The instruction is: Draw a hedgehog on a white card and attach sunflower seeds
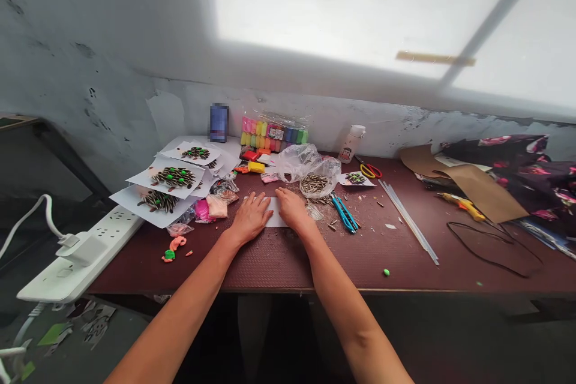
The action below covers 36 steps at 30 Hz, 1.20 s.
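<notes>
A small white card (275, 213) lies flat on the dark red table (274, 264) between my hands. My left hand (251, 216) rests on its left side with the fingers stretched out. At its right side, my right hand (292, 209) touches the card; its fingers are bent and partly hidden, so what they hold, if anything, is not clear. Just beyond and to the right sits a clear plastic bag (315, 183) of small brown pieces. Teal-handled pliers (344, 213) lie right of my right hand. Soft pink and peach clay packs (217, 206) are to the left.
White cards with dark spiky shapes (173, 177) are stacked at the left, near a power strip (85, 255). Along the back stand a phone (218, 123), clay packs (274, 134) and a bottle (351, 144). Scissors (371, 171), clear sticks (409, 222) and a glue gun (465, 206) lie right.
</notes>
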Available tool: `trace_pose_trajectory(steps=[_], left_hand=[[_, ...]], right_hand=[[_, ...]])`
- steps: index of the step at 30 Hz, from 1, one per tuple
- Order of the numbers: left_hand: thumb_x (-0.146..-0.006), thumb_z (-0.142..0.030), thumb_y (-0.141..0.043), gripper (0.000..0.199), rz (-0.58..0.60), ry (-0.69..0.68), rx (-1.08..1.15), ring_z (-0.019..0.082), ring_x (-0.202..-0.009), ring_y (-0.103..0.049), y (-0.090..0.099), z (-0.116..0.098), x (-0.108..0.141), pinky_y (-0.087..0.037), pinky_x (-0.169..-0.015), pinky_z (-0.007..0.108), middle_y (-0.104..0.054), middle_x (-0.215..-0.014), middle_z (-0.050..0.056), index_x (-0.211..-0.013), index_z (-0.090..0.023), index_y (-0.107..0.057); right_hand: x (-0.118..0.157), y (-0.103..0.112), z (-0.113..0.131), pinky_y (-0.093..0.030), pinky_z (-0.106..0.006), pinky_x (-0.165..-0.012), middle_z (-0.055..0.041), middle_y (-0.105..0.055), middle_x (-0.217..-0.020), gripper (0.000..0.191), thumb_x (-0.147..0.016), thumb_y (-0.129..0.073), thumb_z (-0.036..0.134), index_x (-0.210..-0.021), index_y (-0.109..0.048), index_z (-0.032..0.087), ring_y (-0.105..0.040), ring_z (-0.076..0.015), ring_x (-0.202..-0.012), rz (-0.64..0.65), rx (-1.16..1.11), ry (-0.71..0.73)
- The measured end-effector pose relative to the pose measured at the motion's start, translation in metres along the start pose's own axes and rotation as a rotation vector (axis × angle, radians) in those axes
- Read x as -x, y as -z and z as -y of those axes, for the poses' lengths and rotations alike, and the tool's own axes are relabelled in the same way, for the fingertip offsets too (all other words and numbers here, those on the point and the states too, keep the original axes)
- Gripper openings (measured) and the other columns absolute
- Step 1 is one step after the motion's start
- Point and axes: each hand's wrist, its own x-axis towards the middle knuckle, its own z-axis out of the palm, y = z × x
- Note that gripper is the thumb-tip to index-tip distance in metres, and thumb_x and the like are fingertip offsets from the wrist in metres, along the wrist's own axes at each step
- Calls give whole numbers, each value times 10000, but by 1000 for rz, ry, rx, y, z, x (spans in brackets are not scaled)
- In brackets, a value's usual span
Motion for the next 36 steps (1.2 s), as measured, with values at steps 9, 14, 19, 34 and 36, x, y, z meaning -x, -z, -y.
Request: trace_pose_trajectory(steps=[9, 14, 19, 34, 36], left_hand=[[-1024, -439, -442, 514, 103, -34, 10, 362, -1494, -421, 3, 15, -11, -353, -1201, 564, -491, -1593, 138, -1472, -222, -572], [-1009, -436, -471, 501, 116, -54, 29, 358, -1491, -428, 3, 20, -14, -370, -1189, 554, -491, -1594, 140, -1454, -238, -588], [-1023, -451, -431, 523, 87, -48, 15, 353, -1511, -397, -2, 20, -14, -360, -1194, 557, -439, -1625, 159, -1480, -229, -556], [-1029, -391, -405, 556, -25, -9, 187, 292, -1485, -446, -6, 9, -25, -383, -1209, 479, -468, -1595, 211, -1512, -122, -465], [-1029, -350, -406, 511, -26, -11, 156, 292, -1477, -457, 1, 11, -23, -376, -1218, 478, -494, -1583, 188, -1477, -130, -515]], right_hand=[[6, 10, -10, -507, -343, -972, -175, -698, -1314, 428, -968, -365, 58, -1265, -667, 123, -663, -266, -1216, 47, 20, -130], [11, 22, -24, -513, -329, -883, -157, -731, -1253, 388, -948, -420, 77, -1182, -717, 166, -681, -287, -1182, 74, 44, -232], [12, 24, -23, -489, -300, -876, -132, -750, -1215, 350, -970, -443, 121, -1156, -729, 198, -685, -264, -1166, 52, 49, -236], [-15, 21, 6, -494, -312, -943, -158, -738, -1236, 327, -1000, -458, 156, -1194, -721, 164, -679, -262, -1191, 125, 102, -15], [-17, 23, 6, -498, -322, -941, -165, -734, -1240, 341, -1003, -437, 146, -1193, -721, 156, -679, -270, -1189, 125, 114, -24]])
